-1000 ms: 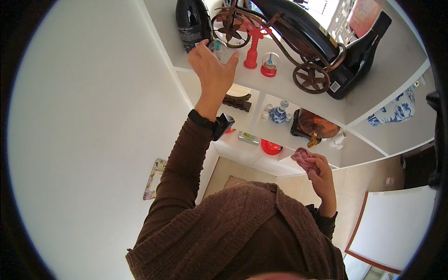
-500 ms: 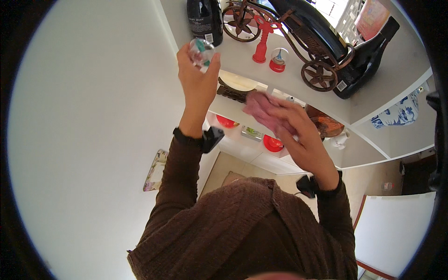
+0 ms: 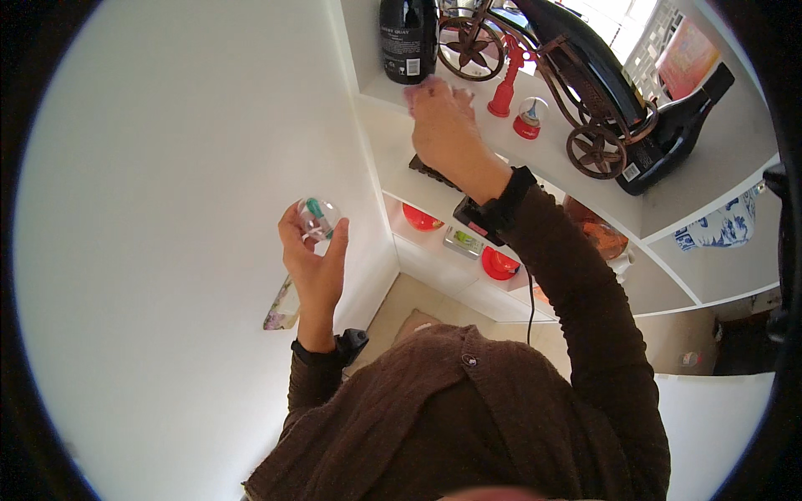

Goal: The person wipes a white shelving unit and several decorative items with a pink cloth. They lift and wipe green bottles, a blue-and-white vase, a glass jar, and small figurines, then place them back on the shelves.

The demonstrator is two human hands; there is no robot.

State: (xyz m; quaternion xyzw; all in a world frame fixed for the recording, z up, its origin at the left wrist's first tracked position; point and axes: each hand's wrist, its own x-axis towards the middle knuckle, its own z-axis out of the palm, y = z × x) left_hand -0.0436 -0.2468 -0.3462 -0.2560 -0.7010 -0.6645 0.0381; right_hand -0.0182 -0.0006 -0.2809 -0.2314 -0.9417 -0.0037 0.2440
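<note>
My left hand (image 3: 316, 271) is held away from the shelf, beside the white wall. Its fingers are curled round a clear glass globe (image 3: 319, 219) with something green inside. Over the left end of the upper shelf (image 3: 553, 155), my right hand (image 3: 451, 134) grips a bunched pink cloth (image 3: 413, 95). The cloth touches the shelf just in front of an upright dark bottle (image 3: 408, 43); my fingers hide part of it. To the right of that hand stand a red tower-shaped ornament (image 3: 503, 93) and a small snow globe (image 3: 527, 127) with a red base.
A bronze tricycle-shaped bottle holder (image 3: 596, 152) carries a dark bottle (image 3: 576, 58); another dark bottle (image 3: 664, 142) leans beside it. Red objects (image 3: 422, 219) and a green-and-white box (image 3: 464, 242) sit lower down. A blue-and-white vase (image 3: 723, 221) is at the right.
My left hand has drawn back from the shelf, down and left, with the glass globe. My right hand has moved up and left with the cloth to the shelf spot before the upright bottle.
</note>
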